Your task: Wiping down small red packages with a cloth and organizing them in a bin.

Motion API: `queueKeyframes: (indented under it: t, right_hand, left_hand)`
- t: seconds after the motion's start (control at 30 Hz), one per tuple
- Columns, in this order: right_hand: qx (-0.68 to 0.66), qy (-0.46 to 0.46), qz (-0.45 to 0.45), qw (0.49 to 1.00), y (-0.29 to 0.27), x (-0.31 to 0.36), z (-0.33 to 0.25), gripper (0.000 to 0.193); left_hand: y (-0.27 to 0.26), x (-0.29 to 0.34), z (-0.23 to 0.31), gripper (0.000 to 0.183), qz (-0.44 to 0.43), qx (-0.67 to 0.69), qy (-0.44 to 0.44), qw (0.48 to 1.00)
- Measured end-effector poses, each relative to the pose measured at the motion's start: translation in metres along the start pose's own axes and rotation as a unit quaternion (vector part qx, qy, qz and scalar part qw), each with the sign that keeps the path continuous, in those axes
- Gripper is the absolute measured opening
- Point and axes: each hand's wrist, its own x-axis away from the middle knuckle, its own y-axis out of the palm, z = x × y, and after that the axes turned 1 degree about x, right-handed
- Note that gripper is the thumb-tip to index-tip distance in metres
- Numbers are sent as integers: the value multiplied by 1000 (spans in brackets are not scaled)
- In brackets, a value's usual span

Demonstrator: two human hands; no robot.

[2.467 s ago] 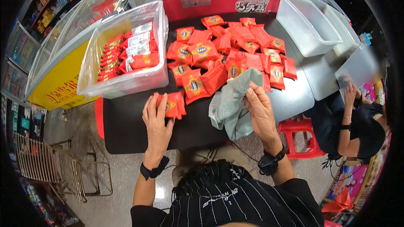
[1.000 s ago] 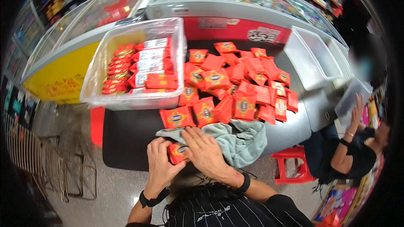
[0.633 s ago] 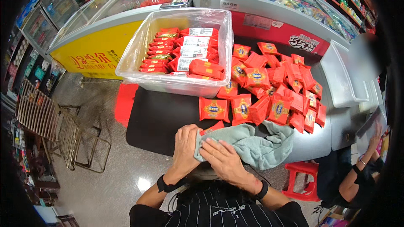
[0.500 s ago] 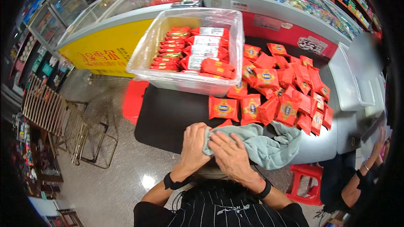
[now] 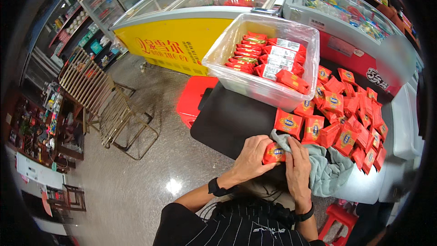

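Observation:
Near the table's front edge, my left hand [image 5: 251, 158] grips a small red packet [image 5: 274, 153] with a blue and gold emblem on its face. My right hand [image 5: 298, 167] is closed on one end of a grey-green cloth [image 5: 331, 172], held against the packet's right side. The rest of the cloth lies crumpled on the table to the right. Just beyond my hands spreads a loose heap of similar red packets [image 5: 347, 137]. A clear plastic bin [image 5: 266, 92], lined with film, stands behind with rows of red packets [image 5: 282, 59] inside.
The dark table [image 5: 227, 120] has a red stool [image 5: 191, 98] at its left and another red stool [image 5: 341, 216] at its lower right. A white bin [image 5: 404, 120] stands at the right. Chest freezers [image 5: 168, 41] line the back; a slatted folding chair [image 5: 107, 100] is on the floor.
My view has swung left, so the table appears farther right. The packet, mostly covered by the cloth before, now shows between my hands. My right hand has turned more upright beside it.

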Motion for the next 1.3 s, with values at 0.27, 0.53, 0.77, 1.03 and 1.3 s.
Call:
queueKeyframes:
  t: [0.27,0.53,0.77,1.03,1.3]
  right_hand:
    - [-137,14,21,990,-7,7,6,32]
    - [-161,-49,-20,986,-19,11,0,30]
    - [-238,-61,-21,969,4,17,-5,36]
    - [-104,-157,-81,979,6,28,-16,46]
    - [-34,-117,-38,992,12,7,-25,44]
  left_hand:
    - [3,5,1,75,39,-8,6,999]
    - [-2,3,4,69,10,-28,47,998]
    - [-2,5,16,71,-22,343,-108,933]
    - [30,25,-10,50,2,439,-133,889]
    - [52,39,-19,52,-21,432,-217,875]
